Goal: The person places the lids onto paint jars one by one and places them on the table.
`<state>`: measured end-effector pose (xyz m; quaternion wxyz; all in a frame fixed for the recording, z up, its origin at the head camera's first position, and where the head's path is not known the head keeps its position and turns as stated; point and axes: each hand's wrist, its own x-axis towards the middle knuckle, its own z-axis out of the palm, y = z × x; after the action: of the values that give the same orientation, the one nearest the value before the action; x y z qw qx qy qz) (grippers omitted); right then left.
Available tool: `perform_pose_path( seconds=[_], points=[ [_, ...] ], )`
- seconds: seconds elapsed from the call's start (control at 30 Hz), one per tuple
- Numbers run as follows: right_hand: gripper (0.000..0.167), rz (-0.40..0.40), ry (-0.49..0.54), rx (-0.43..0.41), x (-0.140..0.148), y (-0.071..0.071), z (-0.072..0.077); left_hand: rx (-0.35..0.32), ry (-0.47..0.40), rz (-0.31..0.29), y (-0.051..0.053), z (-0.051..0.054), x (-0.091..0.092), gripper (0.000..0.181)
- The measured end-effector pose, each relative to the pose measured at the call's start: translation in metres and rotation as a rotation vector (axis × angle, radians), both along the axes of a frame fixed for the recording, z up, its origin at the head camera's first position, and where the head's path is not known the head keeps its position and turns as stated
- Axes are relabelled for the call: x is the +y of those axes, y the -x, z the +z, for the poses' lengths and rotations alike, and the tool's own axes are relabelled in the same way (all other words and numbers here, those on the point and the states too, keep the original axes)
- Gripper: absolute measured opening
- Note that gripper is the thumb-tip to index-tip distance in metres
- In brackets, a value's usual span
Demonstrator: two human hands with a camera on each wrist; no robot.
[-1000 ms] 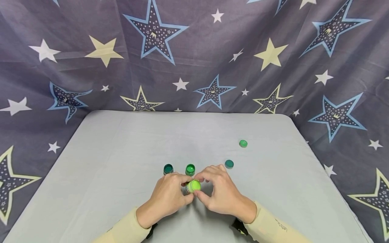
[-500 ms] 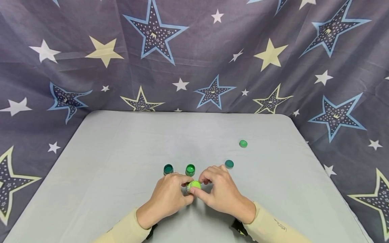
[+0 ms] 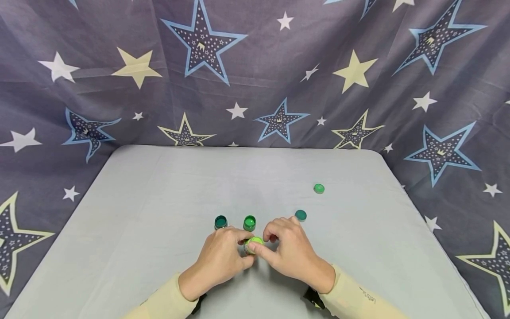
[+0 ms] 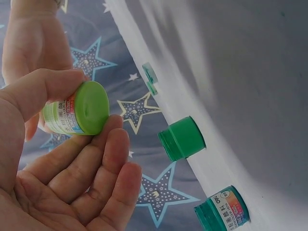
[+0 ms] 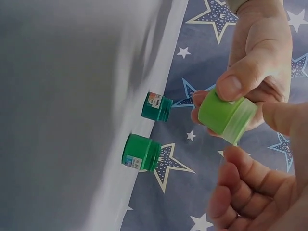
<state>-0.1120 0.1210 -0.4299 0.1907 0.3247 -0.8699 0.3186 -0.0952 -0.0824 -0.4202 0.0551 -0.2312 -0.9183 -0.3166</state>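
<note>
the left hand (image 3: 221,254) partly hides the lime jar (image 4: 79,113) it pinches, at six o'clock from the open green jar (image 5: 137,150); whether the half-curled right hand (image 3: 295,254) grips the lid (image 5: 241,124), i can't tell. long axis tilted, lid toward two o'clock.

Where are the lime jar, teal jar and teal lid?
Lime jar (image 5: 219,114): right wrist view, on its side wall.
Teal jar (image 4: 226,209): left wrist view, on its printed label.
Teal lid (image 3: 300,215): head view, on its upward face.
</note>
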Motion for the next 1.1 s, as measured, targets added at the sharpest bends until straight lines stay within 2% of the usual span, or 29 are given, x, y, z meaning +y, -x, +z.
perform_pose_path(
  seconds=[0.2, 0.37, 0.5, 0.77, 1.1],
  points=[
    [0.024, 0.071, 0.039, 0.023, 0.0021, 0.0008, 0.0021, 0.008, 0.0, 0.007, 0.0003, -0.0009, -0.0004, 0.027],
    [0.031, 0.161, 0.052, -0.006, 0.0031, -0.0002, 0.004, 0.012, -0.002, 0.003, 0.0004, -0.001, -0.0009, 0.028],
    [0.035, 0.2, 0.04, -0.048, 0.0033, -0.0013, 0.006, 0.011, -0.007, -0.003, 0.0003, -0.001, -0.0015, 0.028],
    [0.034, 0.217, 0.034, -0.042, 0.0034, -0.0014, 0.0043, 0.011, -0.007, -0.009, 0.0006, -0.001, -0.0014, 0.026],
    [0.026, 0.191, 0.051, -0.01, 0.0025, -0.0008, 0.0028, 0.007, 0.001, -0.008, 0.0006, -0.0005, -0.0014, 0.028]
  ],
)
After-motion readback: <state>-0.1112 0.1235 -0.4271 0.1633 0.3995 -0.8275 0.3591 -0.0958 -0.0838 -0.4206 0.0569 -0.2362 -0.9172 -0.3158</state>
